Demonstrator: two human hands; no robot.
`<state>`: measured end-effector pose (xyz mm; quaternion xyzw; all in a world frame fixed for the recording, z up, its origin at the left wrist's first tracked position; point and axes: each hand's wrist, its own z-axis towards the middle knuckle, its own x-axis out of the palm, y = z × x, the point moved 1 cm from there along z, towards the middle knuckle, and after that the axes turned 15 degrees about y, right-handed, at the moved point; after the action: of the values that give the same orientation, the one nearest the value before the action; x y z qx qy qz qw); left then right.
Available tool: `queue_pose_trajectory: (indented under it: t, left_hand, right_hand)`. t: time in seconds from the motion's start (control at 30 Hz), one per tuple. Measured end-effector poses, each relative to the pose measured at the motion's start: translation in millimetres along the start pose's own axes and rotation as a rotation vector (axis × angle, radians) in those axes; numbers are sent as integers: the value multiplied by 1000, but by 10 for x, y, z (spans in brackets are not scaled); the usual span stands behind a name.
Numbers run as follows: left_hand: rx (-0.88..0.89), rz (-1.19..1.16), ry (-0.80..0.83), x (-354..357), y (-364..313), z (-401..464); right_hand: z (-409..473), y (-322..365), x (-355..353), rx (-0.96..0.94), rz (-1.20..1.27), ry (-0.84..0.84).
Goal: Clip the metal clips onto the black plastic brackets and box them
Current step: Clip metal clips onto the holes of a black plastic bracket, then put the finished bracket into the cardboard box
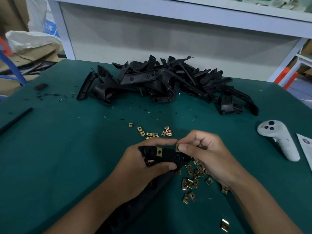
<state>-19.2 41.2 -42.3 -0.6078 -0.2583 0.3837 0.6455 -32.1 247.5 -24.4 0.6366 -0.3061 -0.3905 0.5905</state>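
Note:
My left hand (143, 166) grips a long black plastic bracket (170, 156) over the green table. One brass-coloured metal clip (159, 151) sits on the bracket's edge. My right hand (206, 154) pinches a second metal clip (177, 147) between thumb and forefinger, right at the bracket's upper edge. Loose metal clips (192, 179) lie scattered under and below my right hand, with more clips (152, 133) just beyond my hands. A heap of black brackets (160, 81) fills the far middle of the table.
A white handheld controller (278, 139) lies at the right, with a printed paper sheet (306, 147) beside it. A black rod (15, 120) lies at the left edge. Small black plastic scraps (50, 95) dot the green mat (67, 149). A single clip (224, 225) lies near the front.

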Motion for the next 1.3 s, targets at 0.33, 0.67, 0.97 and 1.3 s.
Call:
queue_pose_trajectory:
  t: [0.33, 0.67, 0.97, 1.3]
  left_hand:
    - [42, -5, -85, 11, 5, -8]
    - [74, -63, -130, -16, 12, 4]
    - [132, -186, -151, -3, 15, 24]
    - [187, 53, -104, 547, -580, -6]
  right_hand:
    - [-36, 54, -2, -7, -95, 25]
    - [-25, 1, 0, -40, -123, 92]
    - [5, 23, 0, -94, -115, 10]
    - [-977, 745, -222, -134, -419, -189]
